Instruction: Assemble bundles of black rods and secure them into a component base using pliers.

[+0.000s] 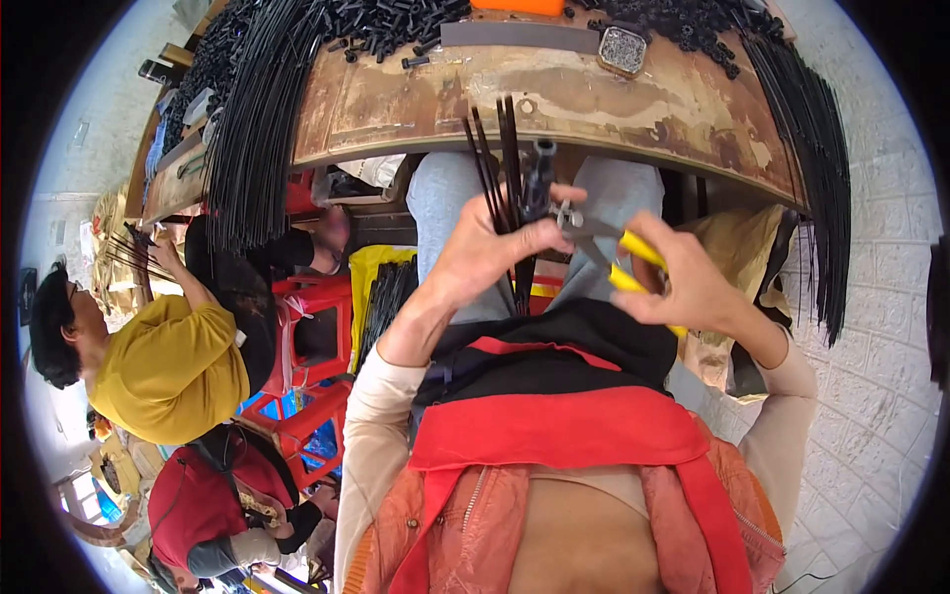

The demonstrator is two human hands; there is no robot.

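Observation:
My left hand (467, 252) is closed around several thin black rods (509, 158), which stick out above and below the fist. In the same grip sits a dark tube-like part (539, 183) with an open round end. My right hand (688, 282) is wrapped round pliers (594, 230) with yellow handles, and these handles stand apart. The metal jaws reach a small pale metal piece (567, 216) by my left thumb; whether they grip it I cannot tell. Both hands are over my lap, just in front of the bench edge.
A worn wooden bench (594, 109) spans the front. It bears heaped short black parts (381, 30), a tray of small metal pieces (622, 49) and long black rods (259, 129) overhanging its edge. Red stools (322, 371) and a person in a yellow top (173, 371) are left.

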